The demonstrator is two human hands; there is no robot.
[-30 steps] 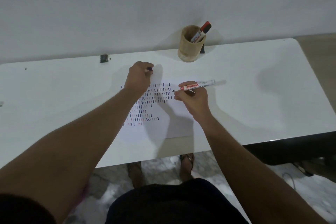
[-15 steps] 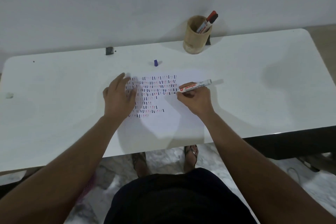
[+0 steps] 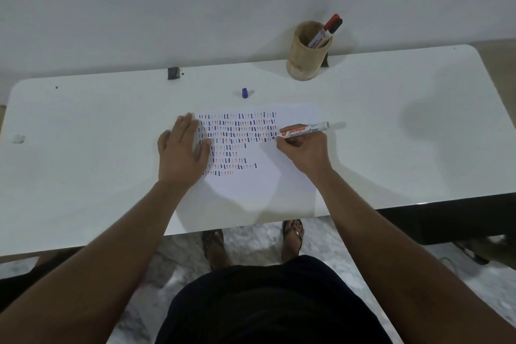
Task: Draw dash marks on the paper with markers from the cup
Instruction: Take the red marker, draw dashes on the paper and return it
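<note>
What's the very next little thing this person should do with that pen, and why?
Probably draw a short dash there. The marker in the right hand has its tip at the right end of the fourth row of marks on the paper, and the left hand lies flat on the sheet's left edge.

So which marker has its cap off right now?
The marker in the right hand, tip down on the paper. The two markers in the cup show caps, one red, one black.

Red and dark-blue dash rows on white paper [image 3: 293, 176]; blue cap [image 3: 245, 93]; tan cup [image 3: 305, 54].
</note>
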